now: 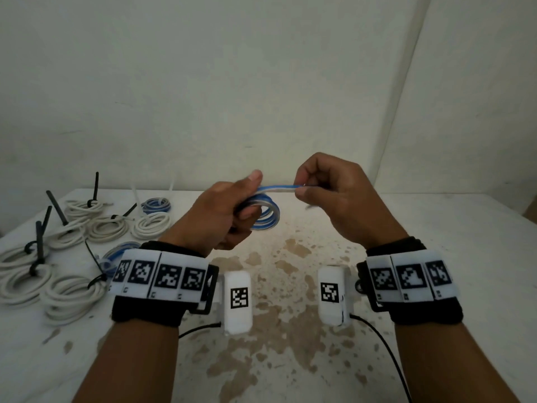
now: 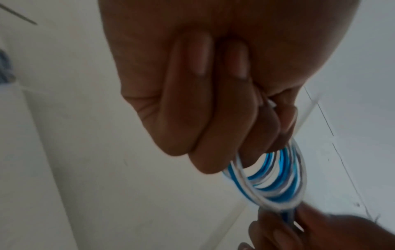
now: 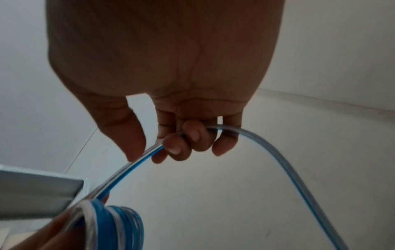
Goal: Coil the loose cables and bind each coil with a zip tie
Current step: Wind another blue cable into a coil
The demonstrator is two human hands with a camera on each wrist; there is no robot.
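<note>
A blue and clear striped cable is partly wound into a small coil (image 1: 266,215) held above the table. My left hand (image 1: 229,209) grips that coil (image 2: 275,177) with curled fingers and the thumb on top. The straight run of cable (image 1: 279,189) leads right to my right hand (image 1: 325,187), which pinches it between thumb and fingers. In the right wrist view the loose cable (image 3: 278,160) passes through the curled fingers (image 3: 192,135) and trails down to the right, while the coil (image 3: 119,225) sits at lower left.
Several white coils (image 1: 72,298) bound with black zip ties (image 1: 40,239) lie on the left of the stained white table (image 1: 290,330). Two blue coils (image 1: 157,205) rest among them. A white wall stands close behind.
</note>
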